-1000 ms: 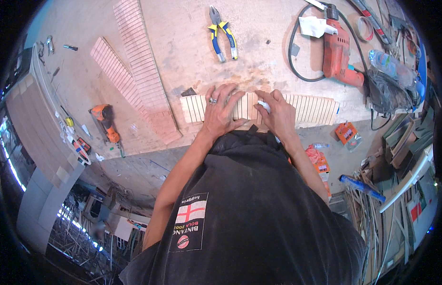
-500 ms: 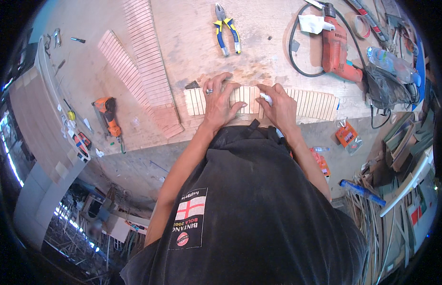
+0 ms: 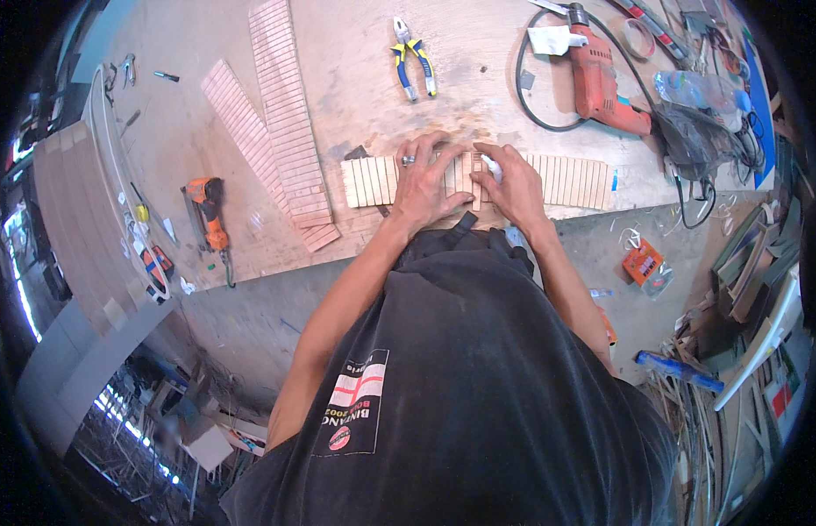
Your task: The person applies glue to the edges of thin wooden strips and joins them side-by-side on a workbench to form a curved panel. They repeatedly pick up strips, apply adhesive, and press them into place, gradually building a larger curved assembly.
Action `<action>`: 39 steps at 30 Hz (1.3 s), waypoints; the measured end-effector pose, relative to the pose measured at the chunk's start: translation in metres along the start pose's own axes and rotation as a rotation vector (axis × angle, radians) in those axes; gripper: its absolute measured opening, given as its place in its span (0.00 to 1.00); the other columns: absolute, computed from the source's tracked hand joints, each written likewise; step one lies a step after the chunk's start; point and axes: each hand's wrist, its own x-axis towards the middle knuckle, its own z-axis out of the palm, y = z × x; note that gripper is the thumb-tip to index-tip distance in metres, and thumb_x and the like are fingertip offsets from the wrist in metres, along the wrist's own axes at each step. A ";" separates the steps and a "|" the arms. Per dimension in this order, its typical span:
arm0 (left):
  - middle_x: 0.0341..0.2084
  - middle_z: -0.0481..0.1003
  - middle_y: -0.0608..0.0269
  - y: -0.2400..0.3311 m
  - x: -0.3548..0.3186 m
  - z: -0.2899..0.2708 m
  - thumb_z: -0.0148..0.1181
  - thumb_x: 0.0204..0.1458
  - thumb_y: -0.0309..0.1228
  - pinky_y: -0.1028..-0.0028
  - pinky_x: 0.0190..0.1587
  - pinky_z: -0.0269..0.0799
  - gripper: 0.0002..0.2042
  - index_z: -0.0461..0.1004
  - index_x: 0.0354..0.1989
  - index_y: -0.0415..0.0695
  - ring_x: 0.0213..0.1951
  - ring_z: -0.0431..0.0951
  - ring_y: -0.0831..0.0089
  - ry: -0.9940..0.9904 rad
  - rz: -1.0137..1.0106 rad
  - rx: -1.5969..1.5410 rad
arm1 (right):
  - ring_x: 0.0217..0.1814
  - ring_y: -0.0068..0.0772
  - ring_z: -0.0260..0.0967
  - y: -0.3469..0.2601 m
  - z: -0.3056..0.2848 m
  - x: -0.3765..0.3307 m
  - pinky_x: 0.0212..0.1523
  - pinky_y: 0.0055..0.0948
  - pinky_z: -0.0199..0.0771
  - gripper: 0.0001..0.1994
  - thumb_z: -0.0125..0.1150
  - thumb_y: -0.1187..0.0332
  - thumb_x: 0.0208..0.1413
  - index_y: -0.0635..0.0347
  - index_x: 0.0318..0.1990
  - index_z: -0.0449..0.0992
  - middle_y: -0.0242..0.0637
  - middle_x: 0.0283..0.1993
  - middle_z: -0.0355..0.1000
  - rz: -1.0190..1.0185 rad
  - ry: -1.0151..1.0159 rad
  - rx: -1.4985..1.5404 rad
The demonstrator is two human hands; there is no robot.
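A slatted wooden strip (image 3: 566,181), light in colour with dark crosswise lines, lies along the bench's near edge. My left hand (image 3: 424,182), with a ring on one finger, spans it, fingertips at the far edge and thumb at the near edge, gripping it across. Between my hands, a narrow wooden slat (image 3: 476,195) sits crosswise on the strip, its lower end jutting past the near edge. My right hand (image 3: 516,186) is closed around a small white tube (image 3: 490,165), mostly hidden by the fingers. Its index fingertip and thumb touch around the slat.
Pliers (image 3: 411,61) lie beyond my hands. Two more slatted strips (image 3: 289,114) overlap at left, near an orange power tool (image 3: 208,215). To the right are a red drill (image 3: 601,83) with its cable, a plastic bottle (image 3: 697,90) and a dark plastic bag (image 3: 693,145).
The view has shifted slightly. My left hand has slid right along the strip, closer to my right hand. Both hands remain on the strip, and the white tube is still in my right hand.
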 end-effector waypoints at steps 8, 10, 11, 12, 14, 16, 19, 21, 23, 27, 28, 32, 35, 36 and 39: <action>0.65 0.65 0.55 -0.002 0.002 0.004 0.85 0.26 0.41 0.45 0.70 0.48 0.47 0.72 0.63 0.55 0.69 0.60 0.51 -0.050 0.075 0.072 | 0.44 0.50 0.78 -0.006 -0.020 -0.027 0.42 0.47 0.80 0.40 0.78 0.56 0.46 0.47 0.69 0.69 0.41 0.48 0.71 -0.066 -0.264 -0.179; 0.64 0.64 0.58 -0.001 0.002 0.006 0.85 0.25 0.40 0.45 0.71 0.46 0.46 0.72 0.62 0.56 0.69 0.60 0.52 -0.038 0.074 0.060 | 0.43 0.50 0.79 -0.005 -0.020 -0.027 0.41 0.47 0.81 0.44 0.80 0.58 0.44 0.49 0.71 0.65 0.42 0.50 0.71 -0.109 -0.255 -0.222; 0.64 0.64 0.59 -0.001 0.002 0.006 0.84 0.24 0.39 0.46 0.72 0.45 0.46 0.73 0.61 0.57 0.68 0.60 0.53 -0.032 0.072 0.055 | 0.43 0.50 0.79 -0.002 -0.017 -0.028 0.41 0.47 0.81 0.44 0.79 0.59 0.44 0.49 0.71 0.65 0.42 0.50 0.71 -0.121 -0.234 -0.220; 0.64 0.64 0.59 -0.003 0.001 0.008 0.84 0.23 0.40 0.46 0.71 0.45 0.46 0.73 0.61 0.57 0.68 0.59 0.53 -0.030 0.075 0.055 | 0.42 0.50 0.80 0.003 -0.012 -0.029 0.41 0.47 0.81 0.44 0.79 0.59 0.44 0.49 0.71 0.65 0.43 0.50 0.71 -0.133 -0.213 -0.218; 0.64 0.65 0.59 -0.003 0.001 0.009 0.84 0.23 0.42 0.46 0.71 0.44 0.46 0.73 0.61 0.56 0.68 0.59 0.53 -0.028 0.078 0.077 | 0.41 0.50 0.81 0.004 -0.011 -0.030 0.40 0.47 0.81 0.43 0.78 0.61 0.44 0.49 0.70 0.65 0.44 0.51 0.71 -0.144 -0.201 -0.211; 0.64 0.65 0.59 -0.003 0.001 0.010 0.84 0.23 0.42 0.45 0.71 0.43 0.47 0.72 0.61 0.56 0.68 0.59 0.54 -0.025 0.087 0.097 | 0.44 0.51 0.80 0.004 -0.016 -0.030 0.42 0.47 0.80 0.43 0.78 0.60 0.43 0.49 0.70 0.65 0.44 0.51 0.71 -0.136 -0.218 -0.187; 0.64 0.65 0.59 -0.004 0.000 0.011 0.83 0.23 0.43 0.45 0.70 0.42 0.47 0.72 0.62 0.55 0.69 0.60 0.54 -0.023 0.109 0.118 | 0.48 0.53 0.78 0.009 -0.022 -0.037 0.45 0.48 0.79 0.43 0.78 0.59 0.42 0.50 0.69 0.66 0.44 0.51 0.71 -0.144 -0.161 -0.072; 0.64 0.66 0.59 -0.005 0.001 0.011 0.83 0.24 0.43 0.47 0.70 0.42 0.47 0.71 0.63 0.55 0.69 0.61 0.55 -0.025 0.121 0.127 | 0.49 0.54 0.77 0.016 -0.028 -0.040 0.47 0.48 0.78 0.43 0.78 0.59 0.41 0.51 0.69 0.66 0.44 0.51 0.71 -0.123 -0.103 0.007; 0.64 0.66 0.60 -0.004 0.000 0.012 0.83 0.24 0.43 0.47 0.70 0.42 0.47 0.71 0.63 0.55 0.69 0.61 0.56 -0.037 0.102 0.132 | 0.51 0.55 0.76 0.024 -0.037 -0.042 0.49 0.48 0.77 0.43 0.78 0.58 0.41 0.52 0.68 0.66 0.44 0.50 0.71 -0.065 -0.058 0.063; 0.64 0.66 0.60 -0.005 0.000 0.012 0.83 0.25 0.44 0.47 0.70 0.41 0.47 0.70 0.63 0.55 0.70 0.61 0.57 -0.050 0.104 0.134 | 0.48 0.55 0.76 0.043 -0.046 -0.042 0.47 0.49 0.78 0.42 0.77 0.58 0.42 0.53 0.68 0.67 0.45 0.51 0.70 -0.024 0.060 -0.014; 0.64 0.66 0.60 -0.005 0.000 0.012 0.83 0.25 0.44 0.47 0.70 0.41 0.47 0.70 0.63 0.55 0.69 0.62 0.57 -0.049 0.109 0.130 | 0.48 0.55 0.76 0.044 -0.050 -0.043 0.45 0.49 0.79 0.42 0.77 0.59 0.43 0.53 0.68 0.66 0.45 0.51 0.70 -0.026 0.065 -0.035; 0.64 0.66 0.60 -0.005 -0.001 0.012 0.82 0.25 0.44 0.46 0.69 0.41 0.47 0.70 0.63 0.55 0.69 0.62 0.57 -0.048 0.120 0.137 | 0.47 0.55 0.76 0.046 -0.057 -0.042 0.45 0.49 0.79 0.42 0.76 0.60 0.43 0.52 0.69 0.66 0.44 0.51 0.70 0.023 -0.002 -0.110; 0.64 0.66 0.61 -0.005 -0.001 0.013 0.82 0.25 0.43 0.46 0.69 0.42 0.47 0.70 0.63 0.55 0.69 0.62 0.57 -0.042 0.128 0.144 | 0.47 0.55 0.76 0.046 -0.056 -0.042 0.44 0.49 0.79 0.42 0.77 0.61 0.43 0.51 0.69 0.65 0.44 0.51 0.70 0.031 -0.017 -0.143; 0.64 0.66 0.61 -0.005 -0.001 0.013 0.81 0.25 0.43 0.46 0.69 0.42 0.47 0.71 0.63 0.55 0.68 0.62 0.57 -0.039 0.132 0.144 | 0.47 0.55 0.77 0.047 -0.055 -0.041 0.44 0.49 0.79 0.42 0.77 0.61 0.43 0.51 0.69 0.65 0.44 0.51 0.70 0.032 -0.020 -0.147; 0.63 0.67 0.62 -0.003 0.000 0.013 0.81 0.25 0.43 0.46 0.69 0.43 0.46 0.71 0.63 0.54 0.68 0.62 0.57 -0.037 0.138 0.156 | 0.47 0.53 0.76 0.049 -0.054 -0.042 0.45 0.48 0.79 0.43 0.77 0.62 0.43 0.49 0.71 0.64 0.43 0.51 0.69 0.045 -0.034 -0.156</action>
